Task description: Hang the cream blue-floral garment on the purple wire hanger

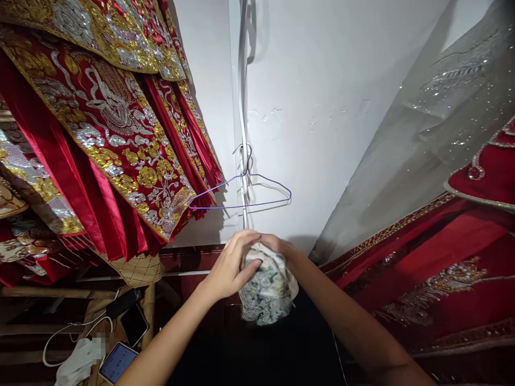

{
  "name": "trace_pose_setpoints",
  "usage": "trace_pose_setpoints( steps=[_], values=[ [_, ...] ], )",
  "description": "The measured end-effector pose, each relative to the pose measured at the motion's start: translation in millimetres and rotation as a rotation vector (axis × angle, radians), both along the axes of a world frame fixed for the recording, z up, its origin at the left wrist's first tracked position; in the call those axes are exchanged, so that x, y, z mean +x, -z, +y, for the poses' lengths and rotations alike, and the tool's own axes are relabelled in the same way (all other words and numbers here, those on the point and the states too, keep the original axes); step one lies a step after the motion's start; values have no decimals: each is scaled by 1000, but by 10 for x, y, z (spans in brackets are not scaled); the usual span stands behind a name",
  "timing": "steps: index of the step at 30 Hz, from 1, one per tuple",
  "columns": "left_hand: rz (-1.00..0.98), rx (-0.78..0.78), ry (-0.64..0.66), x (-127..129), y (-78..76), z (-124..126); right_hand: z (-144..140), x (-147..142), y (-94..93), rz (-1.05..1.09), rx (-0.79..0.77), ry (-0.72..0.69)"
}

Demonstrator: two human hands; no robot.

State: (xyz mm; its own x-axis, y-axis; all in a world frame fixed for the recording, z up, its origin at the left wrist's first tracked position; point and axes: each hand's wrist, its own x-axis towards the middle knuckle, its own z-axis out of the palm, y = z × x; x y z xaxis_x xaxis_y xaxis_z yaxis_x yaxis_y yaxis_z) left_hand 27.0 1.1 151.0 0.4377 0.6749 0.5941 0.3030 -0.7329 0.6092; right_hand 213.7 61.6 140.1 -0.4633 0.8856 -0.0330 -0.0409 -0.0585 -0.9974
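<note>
Patterned cloth bundle [267, 292] pinched by both hands' fingers [245, 252], just below wire hanger [241, 193], between hanging garments [112, 134].

both forearms are bare, no sleeves, watch or rings showing; left hand [231, 262] and right hand [281, 247] ungloved.

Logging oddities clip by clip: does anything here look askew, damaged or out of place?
The bare purple wire hanger dangles from a white cable on the wall, not from a rail. The white wall paint beside it shows small chips. Both hands, left and right, grip a bunched pale patterned cloth.
</note>
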Motion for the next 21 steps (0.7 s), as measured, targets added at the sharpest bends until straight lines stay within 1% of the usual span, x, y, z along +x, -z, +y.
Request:
trace_pose_setpoints(
  steps=[1, 2, 3, 4, 5, 6, 7, 8, 10, 12, 13, 14, 15, 17, 19, 21],
  values=[
    [-23, -16, -21, -6, 44, 46, 25, 19, -126, -51, -47, -108],
    [-38, -64, -30, -7, 102, 86, 30, 42, -251, -111, -76, -243],
    [-33, -139, -11, -6, 170, 117, 20, 66, -369, -179, -70, -384],
    [0, -238, 45, -6, 242, 140, 2, 91, -476, -252, -15, -502],
    [54, -344, 121, -10, 311, 156, -12, 115, -564, -319, 87, -574],
    [116, -437, 190, -19, 372, 167, -12, 139, -628, -378, 212, -594],
    [171, -503, 228, -36, 420, 175, 12, 161, -666, -426, 338, -552],
    [208, -531, 222, -60, 450, 183, 64, 181, -674, -462, 449, -449],
    [248, -506, 107, -126, 450, 202, 256, 212, -604, -496, 607, -121],
    [290, -429, -34, -203, 374, 226, 524, 221, -438, -492, 657, 194],
    [322, -396, -90, -242, 318, 237, 663, 215, -332, -477, 661, 293],
    [360, -371, -132, -281, 260, 244, 792, 205, -218, -454, 659, 340],
    [397, -356, -156, -320, 206, 247, 902, 193, -102, -435, 655, 345],
    [462, -358, -147, -410, 138, 242, 1049, 187, 112, -409, 629, 290],
    [533, -399, -120, -530, 142, 232, 1095, 236, 279, -408, 589, 241],
    [629, -452, -180, -676, 194, 234, 1062, 345, 378, -412, 561, 238]
  ],
)
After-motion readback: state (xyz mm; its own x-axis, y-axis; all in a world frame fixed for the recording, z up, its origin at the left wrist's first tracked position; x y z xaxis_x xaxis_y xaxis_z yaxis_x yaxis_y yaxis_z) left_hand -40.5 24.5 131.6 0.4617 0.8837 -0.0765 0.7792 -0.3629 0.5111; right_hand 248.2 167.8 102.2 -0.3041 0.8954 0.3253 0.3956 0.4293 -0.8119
